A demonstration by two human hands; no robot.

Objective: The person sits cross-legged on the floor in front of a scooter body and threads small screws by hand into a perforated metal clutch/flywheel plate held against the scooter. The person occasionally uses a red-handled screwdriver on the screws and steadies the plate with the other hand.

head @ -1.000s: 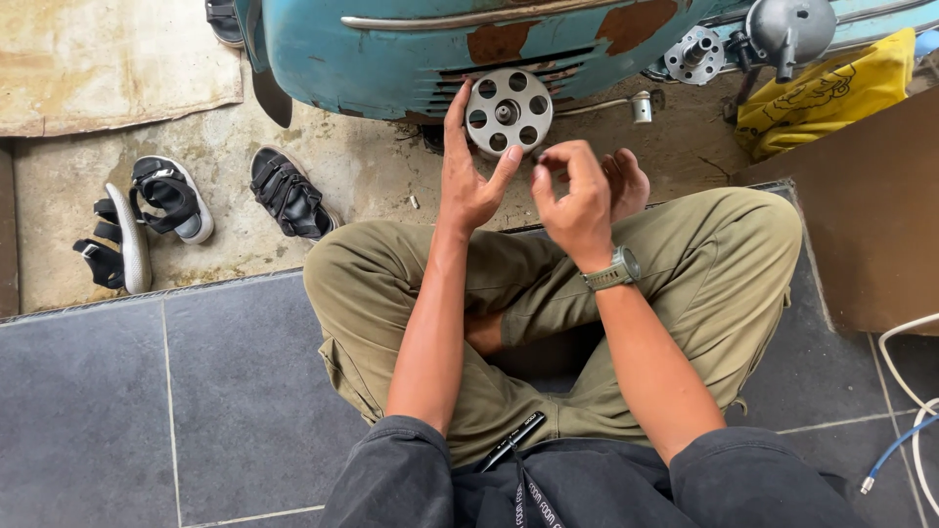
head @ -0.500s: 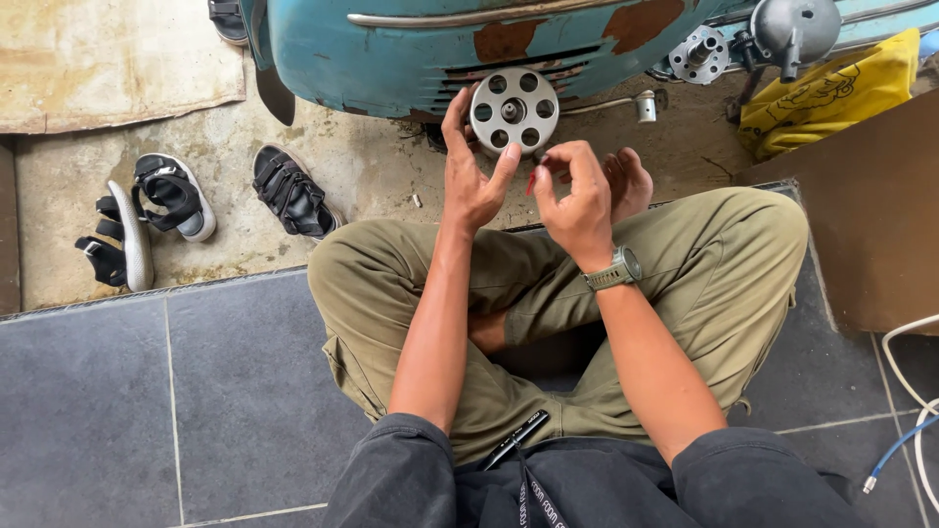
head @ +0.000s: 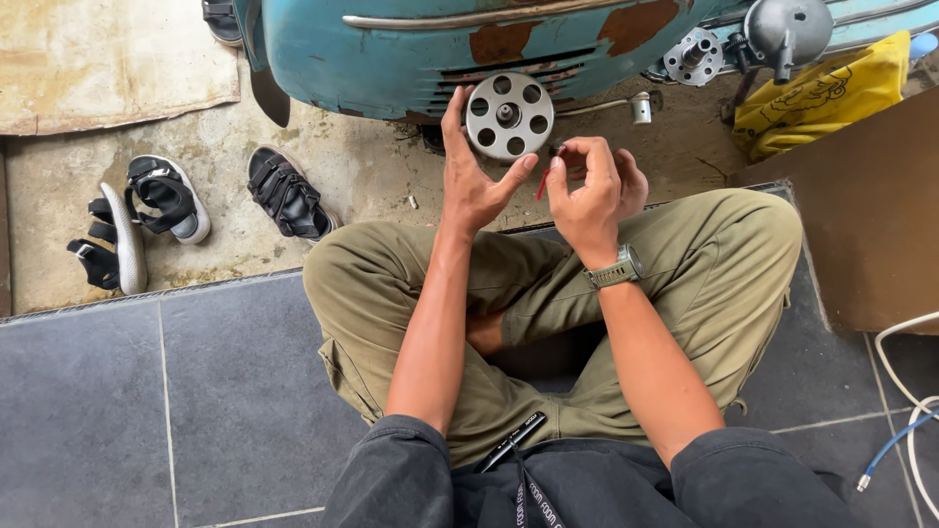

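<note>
I sit cross-legged on grey floor tiles. My left hand (head: 476,176) holds up a round metal disc (head: 509,115) with a ring of holes, gripped at its edge by thumb and fingers. My right hand (head: 587,191), with a grey watch on its wrist, pinches a small thin red-tipped piece (head: 545,179) just right of the disc. Both hands are raised in front of a rusty teal scooter body (head: 421,49).
Black sandals (head: 289,193) and a second pair (head: 137,220) lie on the concrete to the left. A yellow bag (head: 831,93) and brown cardboard (head: 861,215) are at the right, with white and blue cables (head: 905,411). Bare engine parts (head: 743,39) stick out from the scooter.
The disc has stayed up in my left hand, shifting slightly right. My right fingers now show the small red-tipped piece beside the disc.
</note>
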